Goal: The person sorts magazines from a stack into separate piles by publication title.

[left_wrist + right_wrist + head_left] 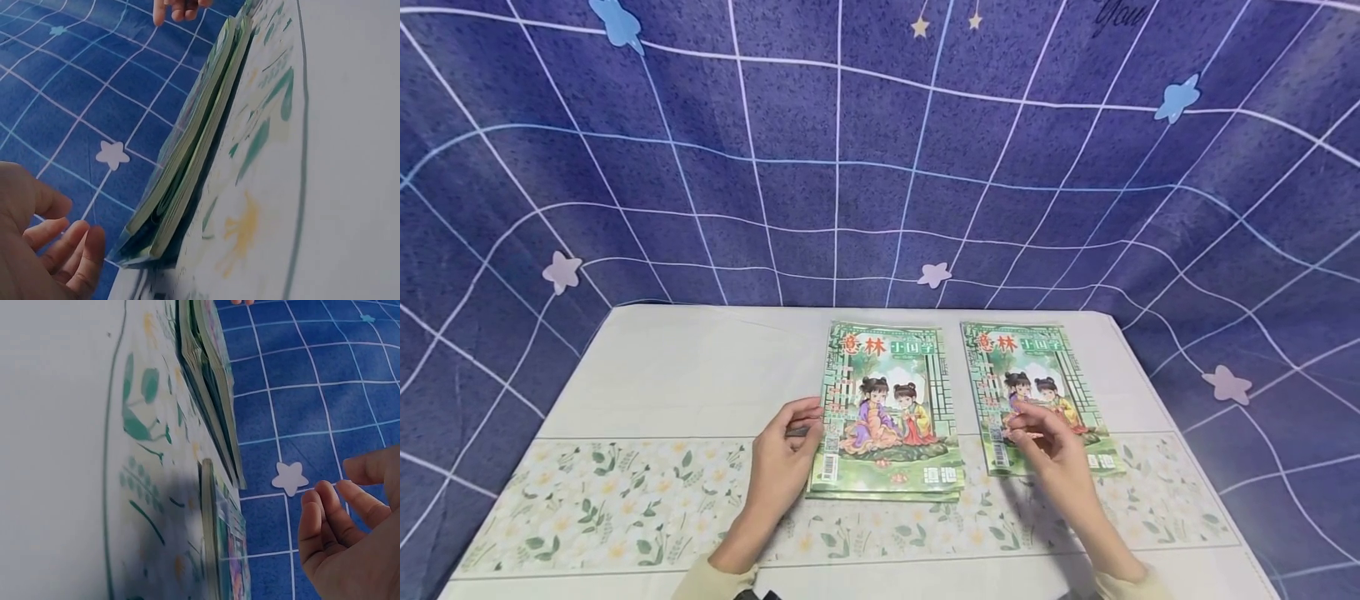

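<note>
Two magazines (pixel 891 417) with matching green covers lie one on top of the other near the middle of the table; their page edges (pixel 194 150) show in the left wrist view. My left hand (pixel 781 458) is beside the left edge of this pile, fingers loosely bent; whether the fingertips touch it I cannot tell. To the right lies a single magazine (pixel 1037 358), its cover showing two illustrated figures in robes. Over its lower left part hovers my right hand (pixel 1060 458), fingers relaxed and nothing between them, hiding some of the cover.
A white tablecloth (pixel 677 367) with a floral band (pixel 647 500) covers the table. Behind and beside it hangs a blue-purple gridded curtain (pixel 790 200) with star shapes. A narrow gap separates the pile from the single magazine.
</note>
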`<act>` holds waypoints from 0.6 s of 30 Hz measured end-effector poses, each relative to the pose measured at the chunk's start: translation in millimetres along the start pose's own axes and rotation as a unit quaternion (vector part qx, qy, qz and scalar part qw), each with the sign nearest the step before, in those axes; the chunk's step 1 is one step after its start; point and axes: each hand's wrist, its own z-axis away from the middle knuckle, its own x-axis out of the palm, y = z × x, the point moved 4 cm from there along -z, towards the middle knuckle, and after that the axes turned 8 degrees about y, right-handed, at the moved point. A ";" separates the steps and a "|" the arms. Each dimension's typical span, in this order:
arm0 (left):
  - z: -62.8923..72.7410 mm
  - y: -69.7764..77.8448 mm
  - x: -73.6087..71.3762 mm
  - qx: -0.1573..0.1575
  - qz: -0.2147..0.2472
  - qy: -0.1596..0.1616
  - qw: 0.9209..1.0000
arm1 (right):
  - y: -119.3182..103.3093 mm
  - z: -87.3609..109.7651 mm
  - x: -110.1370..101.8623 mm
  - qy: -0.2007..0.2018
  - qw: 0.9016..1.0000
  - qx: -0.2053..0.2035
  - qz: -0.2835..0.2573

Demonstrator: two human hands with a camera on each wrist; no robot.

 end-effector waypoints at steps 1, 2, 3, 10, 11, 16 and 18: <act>0.0 -1.1 -1.0 -0.004 -0.004 0.000 1.000 | 0.3 0.5 1.6 -0.002 1.000 0.002 0.002; 0.0 -2.0 -1.9 -0.006 -0.008 0.001 1.000 | 0.8 0.9 3.2 -0.003 1.000 0.005 0.003; 0.0 -2.8 -2.7 -0.010 -0.011 0.001 1.000 | 0.9 1.5 4.7 -0.004 1.000 0.007 0.005; 1.7 -7.0 -5.2 -0.035 -0.026 0.001 0.999 | 3.9 3.0 16.2 -0.022 1.000 0.021 -0.003; 2.3 -7.3 -5.0 -0.036 -0.027 0.001 0.999 | 4.7 3.3 17.7 -0.024 0.999 0.023 -0.004; 2.8 -10.8 -3.1 -0.042 -0.034 0.002 0.999 | 9.4 5.8 25.1 -0.035 0.999 0.039 -0.010; 2.3 -12.9 -0.4 -0.044 -0.042 0.003 0.998 | 11.0 7.0 25.9 -0.037 0.998 0.048 -0.009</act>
